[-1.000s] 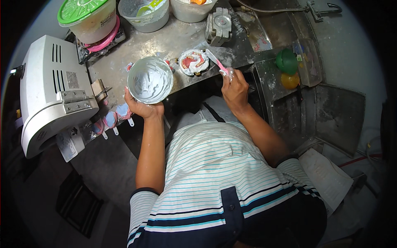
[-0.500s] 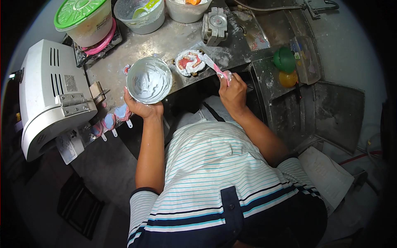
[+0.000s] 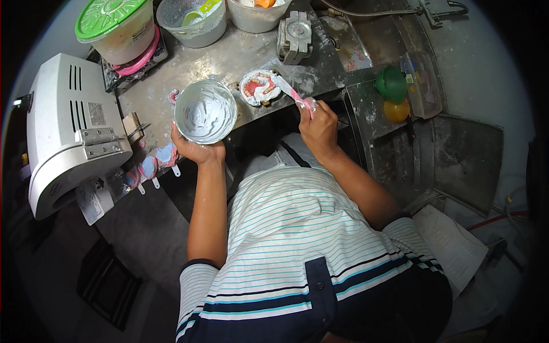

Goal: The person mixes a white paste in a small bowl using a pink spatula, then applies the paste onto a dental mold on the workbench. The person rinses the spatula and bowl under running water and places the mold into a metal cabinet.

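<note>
My left hand is closed round the lower side of a mixing bowl, whose inside is smeared with white paste. A spatula with a pink handle is gripped in my right hand. Its white-coated blade reaches the right rim of a round metal flask filled with white plaster. Set in that plaster is a pink denture with a row of teeth, partly covered by white paste. The flask rests near the front edge of the metal worktop.
A white boxy machine stands at the left, with several impression trays along the edge beside it. Behind are a green-lidded tub, a bowl with a green scoop and a metal flask. Green and orange bowls lie right.
The spatula and my right hand have shifted very slightly left, the blade staying at the flask's rim. The bowl stays in my left hand, and the whole view has moved a little.
</note>
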`<state>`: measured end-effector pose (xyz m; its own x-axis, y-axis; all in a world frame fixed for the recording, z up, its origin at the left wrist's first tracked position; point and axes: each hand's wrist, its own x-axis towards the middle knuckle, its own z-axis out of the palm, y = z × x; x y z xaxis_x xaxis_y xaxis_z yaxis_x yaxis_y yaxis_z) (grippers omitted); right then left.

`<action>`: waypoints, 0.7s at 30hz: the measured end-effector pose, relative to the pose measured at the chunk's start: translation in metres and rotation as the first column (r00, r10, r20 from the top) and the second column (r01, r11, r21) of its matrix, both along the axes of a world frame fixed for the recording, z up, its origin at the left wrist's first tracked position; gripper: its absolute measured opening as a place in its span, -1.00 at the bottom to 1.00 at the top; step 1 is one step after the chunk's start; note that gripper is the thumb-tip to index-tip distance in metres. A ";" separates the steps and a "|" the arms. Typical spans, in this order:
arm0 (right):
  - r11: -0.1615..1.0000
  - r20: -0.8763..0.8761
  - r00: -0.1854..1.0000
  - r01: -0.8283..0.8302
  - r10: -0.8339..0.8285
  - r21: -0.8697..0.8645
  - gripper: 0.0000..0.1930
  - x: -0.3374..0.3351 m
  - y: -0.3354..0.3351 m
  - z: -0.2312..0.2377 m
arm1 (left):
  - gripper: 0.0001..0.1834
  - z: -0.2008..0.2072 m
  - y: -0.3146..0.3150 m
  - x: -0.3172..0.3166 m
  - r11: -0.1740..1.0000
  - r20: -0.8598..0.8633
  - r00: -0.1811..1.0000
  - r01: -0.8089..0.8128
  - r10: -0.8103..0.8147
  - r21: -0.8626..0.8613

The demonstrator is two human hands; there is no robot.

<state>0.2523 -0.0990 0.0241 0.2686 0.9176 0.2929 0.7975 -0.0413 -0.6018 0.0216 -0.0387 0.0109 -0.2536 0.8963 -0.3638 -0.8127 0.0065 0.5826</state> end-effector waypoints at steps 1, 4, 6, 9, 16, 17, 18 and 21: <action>1.000 -0.002 1.000 -0.002 0.002 0.001 -0.91 0.001 0.001 0.003 | -0.31 0.001 0.000 0.001 1.000 0.009 1.000 -0.002 0.002 0.000; 0.999 -0.010 1.000 -0.007 0.007 0.044 -0.91 0.005 0.006 0.025 | -0.31 0.000 0.000 -0.002 0.999 0.036 0.999 0.015 -0.016 0.028; 0.999 -0.044 0.999 -0.017 0.019 0.035 -0.93 0.004 0.011 0.053 | -0.31 0.005 -0.001 -0.001 0.999 -0.020 0.999 0.046 -0.046 0.021; 0.962 -0.062 0.966 -0.241 0.250 0.132 -0.91 0.002 0.022 0.077 | -0.32 0.001 0.000 -0.001 0.985 -0.168 0.973 0.166 -0.157 0.040; 0.846 -0.001 0.847 -0.531 0.532 -0.043 -0.84 -0.015 0.036 0.041 | -0.27 -0.004 -0.004 0.015 0.916 -0.243 0.908 0.380 -0.343 0.129; 0.832 -0.070 0.831 -0.555 0.552 -0.019 -0.85 -0.019 0.032 0.040 | -0.26 -0.008 -0.007 0.014 0.936 -0.230 0.929 0.327 -0.292 0.133; 0.817 -0.137 0.809 -0.576 0.571 0.003 -0.86 -0.022 0.029 0.040 | -0.25 -0.009 -0.010 0.015 0.953 -0.214 0.947 0.272 -0.240 0.135; 0.841 -0.133 0.835 -0.540 0.535 -0.008 -0.86 -0.029 0.030 0.029 | -0.18 -0.010 -0.021 0.010 0.959 -0.246 0.946 0.248 -0.209 0.139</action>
<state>0.2234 -0.0689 0.0531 -0.2401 0.9387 0.2473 0.6232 0.3443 -0.7021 0.0312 -0.0595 0.0012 -0.0927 0.9825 -0.1617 -0.6469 0.0640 0.7599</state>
